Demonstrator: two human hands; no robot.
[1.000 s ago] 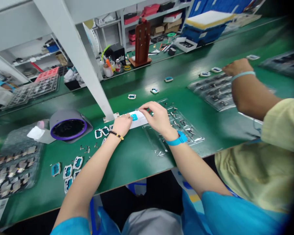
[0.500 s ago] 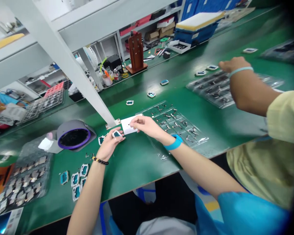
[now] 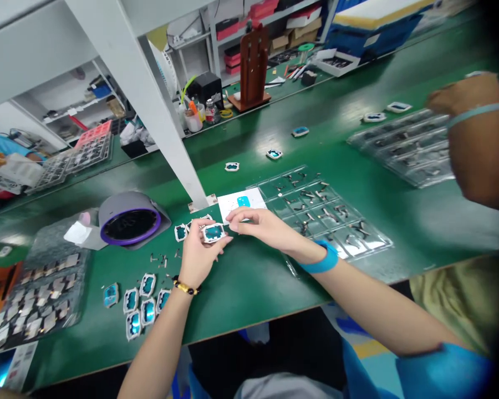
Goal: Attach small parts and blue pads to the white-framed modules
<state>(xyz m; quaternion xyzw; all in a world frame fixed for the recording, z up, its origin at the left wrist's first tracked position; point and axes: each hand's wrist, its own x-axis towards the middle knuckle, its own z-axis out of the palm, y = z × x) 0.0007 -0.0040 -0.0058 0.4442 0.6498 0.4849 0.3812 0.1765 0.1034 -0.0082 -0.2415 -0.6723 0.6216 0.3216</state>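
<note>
My left hand [image 3: 198, 256] is closed around the edges of a small white-rimmed watch-like frame [image 3: 213, 233] with a teal face, held just above the bench. Close to its right side is my right hand [image 3: 255, 226], thumb and forefinger pinched together; whatever sits between the fingertips is too small to make out. Behind that hand lies a white card [image 3: 228, 207] bearing a blue patch [image 3: 243, 201] and tiny dark specks. A clear compartment tray [image 3: 291, 212] with small metal parts lies under and beyond my right wrist. Several more teal-faced frames [image 3: 148, 285] lie left of my left forearm.
A grey post [image 3: 166, 127] rises from the bench behind the card. To the left stand a grey device with a purple ring [image 3: 130, 221] and a tray of metallic pieces [image 3: 77, 310]. A co-worker's hand [image 3: 453, 100] is over another parts tray [image 3: 403, 147] at right.
My right hand has come away from the white card to the frame in my left hand, uncovering the blue patch. The whole view has shifted somewhat.
</note>
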